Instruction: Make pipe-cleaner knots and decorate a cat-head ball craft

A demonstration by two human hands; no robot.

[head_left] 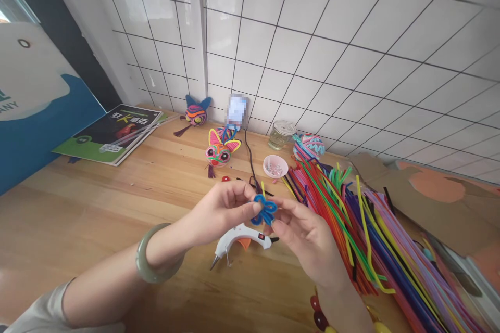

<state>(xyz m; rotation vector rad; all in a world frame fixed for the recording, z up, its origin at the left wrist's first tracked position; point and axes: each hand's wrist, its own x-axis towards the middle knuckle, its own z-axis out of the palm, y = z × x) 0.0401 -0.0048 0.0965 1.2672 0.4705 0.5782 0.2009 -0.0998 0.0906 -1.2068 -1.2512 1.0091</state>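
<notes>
Between my two hands is a blue pipe cleaner (266, 210) bent into a small shape of several loops, like a flower. My left hand (224, 213) pinches its left side with thumb and fingertips. On the other side, my right hand (302, 231) grips the right and lower loops; some of its fingers are hidden behind the shape. Just below my hands a white hot glue gun (238, 237) rests on the wooden table (187, 291), its nozzle to the lower left. A yellow pipe-cleaner end shows behind the blue loops.
Bundles of coloured pipe cleaners (351, 223) cover the right side. Toward the wall stand a cat-faced craft (219, 152), another eared craft (196, 112), a bowl of beads (275, 167), a glass jar (281, 135) and a phone (236, 111). Books (111, 132) lie at left.
</notes>
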